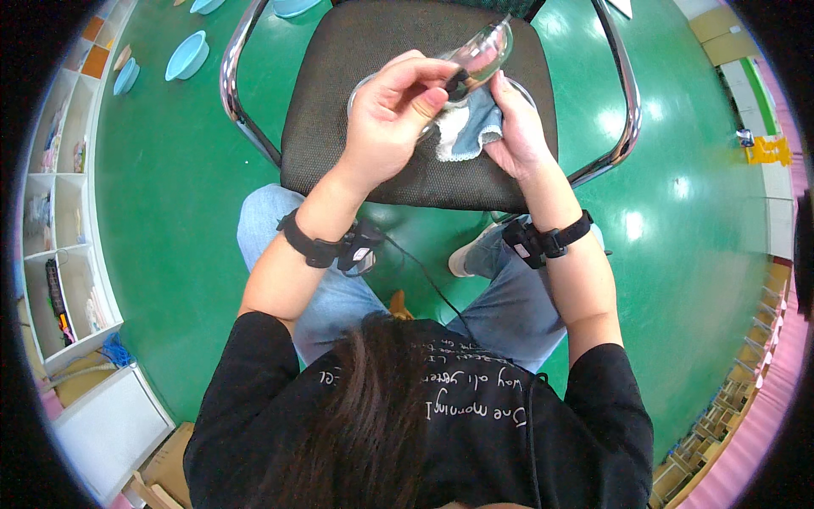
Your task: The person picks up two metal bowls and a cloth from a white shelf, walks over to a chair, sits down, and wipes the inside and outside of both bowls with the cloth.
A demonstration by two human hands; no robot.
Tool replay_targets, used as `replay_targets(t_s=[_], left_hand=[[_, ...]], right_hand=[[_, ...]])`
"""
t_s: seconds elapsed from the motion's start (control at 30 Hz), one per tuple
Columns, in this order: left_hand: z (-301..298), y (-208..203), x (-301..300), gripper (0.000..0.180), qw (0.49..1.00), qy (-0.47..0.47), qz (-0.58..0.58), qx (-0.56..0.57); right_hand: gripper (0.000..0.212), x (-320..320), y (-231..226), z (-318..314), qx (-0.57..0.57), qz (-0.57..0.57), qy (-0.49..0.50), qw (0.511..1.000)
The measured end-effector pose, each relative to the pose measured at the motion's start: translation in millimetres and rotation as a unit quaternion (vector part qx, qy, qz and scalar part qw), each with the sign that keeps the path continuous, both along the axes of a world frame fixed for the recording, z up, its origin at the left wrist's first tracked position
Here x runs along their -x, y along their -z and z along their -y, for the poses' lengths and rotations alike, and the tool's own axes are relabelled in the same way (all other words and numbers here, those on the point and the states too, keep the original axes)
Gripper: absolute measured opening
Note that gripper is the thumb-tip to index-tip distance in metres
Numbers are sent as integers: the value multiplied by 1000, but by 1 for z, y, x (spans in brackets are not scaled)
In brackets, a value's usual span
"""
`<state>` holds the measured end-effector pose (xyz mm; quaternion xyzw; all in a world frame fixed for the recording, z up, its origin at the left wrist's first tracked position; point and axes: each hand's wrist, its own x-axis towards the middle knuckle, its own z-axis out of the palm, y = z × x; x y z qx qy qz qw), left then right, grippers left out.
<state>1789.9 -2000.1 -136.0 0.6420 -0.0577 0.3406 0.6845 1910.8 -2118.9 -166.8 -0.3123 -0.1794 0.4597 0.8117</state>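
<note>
Left hand: we are seeing the left hand (392, 114) curling its fingers around the near end of a pair of clear safety glasses (476, 58), thumb and forefinger pinching the dark piece at the frame.
Right hand: the right hand (515, 127) is closing on a pale blue cloth (468, 129), pressing it up against the underside of the glasses.
Glasses: we are finding them held in the air above the chair seat, tilted, with the clear lens pointing up and away toward the right.
Cloth: it is hanging bunched between the two hands, just below the lens and touching it.
Hands together: both are working close, nearly touching, over the middle of the seat.
Chair: a dark mesh chair (339, 102) with a chrome tube frame is standing in front of our knees on the green floor (170, 212).
Wrists: we are wearing black bands (315, 246) on both wrists, a thin cable trailing from the left one.
Around: light blue bowls (187, 55) are lying on the floor at upper left, and white shelves (59, 254) are lining the left edge.
</note>
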Motion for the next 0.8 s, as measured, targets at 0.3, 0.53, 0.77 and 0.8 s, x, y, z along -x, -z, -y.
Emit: replay_targets(t_s=[0.3,0.53,0.77,0.8], left_hand=[[-6,17,-12,21,940,-14,-26,-340],[-36,9,-8,36,879,-43,-40,-473],[-39,7,-3,29,857,-46,-37,-511],[-40,6,-2,29,858,-46,-38,-511]], right_hand=[[90,0,-13,11,61,-49,-4,997],[87,-7,-19,19,55,-30,6,998],[35,-37,-12,29,48,68,129,988],[37,-33,-14,30,45,47,122,990]])
